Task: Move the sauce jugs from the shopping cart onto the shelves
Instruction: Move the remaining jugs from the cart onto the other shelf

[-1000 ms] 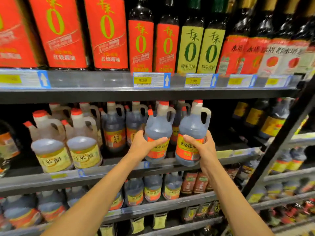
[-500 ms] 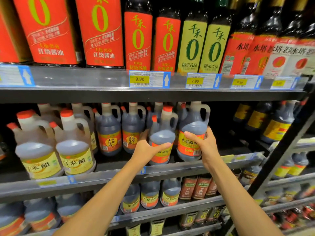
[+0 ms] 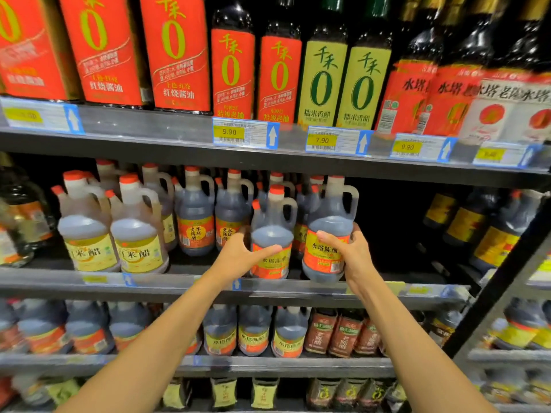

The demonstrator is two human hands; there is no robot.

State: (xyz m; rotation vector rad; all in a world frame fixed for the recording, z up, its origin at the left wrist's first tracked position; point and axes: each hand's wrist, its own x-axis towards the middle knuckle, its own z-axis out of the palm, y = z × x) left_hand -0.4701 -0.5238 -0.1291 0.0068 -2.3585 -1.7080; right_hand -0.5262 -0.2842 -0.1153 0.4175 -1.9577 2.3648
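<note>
Two dark sauce jugs with red caps and red-yellow labels are at the middle shelf [image 3: 298, 289]. My left hand [image 3: 238, 257] grips the left jug [image 3: 272, 234] around its lower body. My right hand [image 3: 350, 254] grips the right jug [image 3: 329, 234] by its label side. Both jugs are upright at the shelf's front, right of a row of matching dark jugs [image 3: 195, 222]. Whether their bases touch the shelf I cannot tell. The shopping cart is out of view.
Pale vinegar jugs [image 3: 135, 234] stand at the left of the same shelf. A dark gap [image 3: 393, 234] lies right of the held jugs. Tall bottles [image 3: 229, 73] fill the shelf above, more jugs [image 3: 253, 332] the shelf below. A black upright post [image 3: 507, 275] slants at right.
Both hands have carried the two jugs forward and deeper onto the middle shelf, closer to the row of matching jugs. The grips are unchanged.
</note>
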